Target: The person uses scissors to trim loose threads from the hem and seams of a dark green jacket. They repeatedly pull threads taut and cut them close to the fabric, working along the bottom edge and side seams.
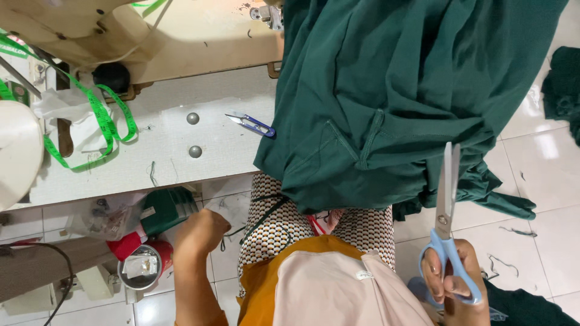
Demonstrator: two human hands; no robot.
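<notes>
My right hand [452,279] grips blue-handled scissors [447,205] at the lower right, blades closed and pointing up toward the hem of a dark green garment [386,90]. The garment drapes from the sewing table over my lap. My left hand [202,232] is at the lower left below the table edge, fingers curled on a thin dark thread or strip that runs toward my patterned lap. Small blue thread snips [254,124] lie on the table beside the garment's left edge.
A cream sewing machine [78,30] stands at the top left with a green measuring tape [103,124] hanging from it. A white table top [163,151] carries two metal studs. Below it sit a tin, bags and a green box. More green fabric [565,90] lies on the tiled floor.
</notes>
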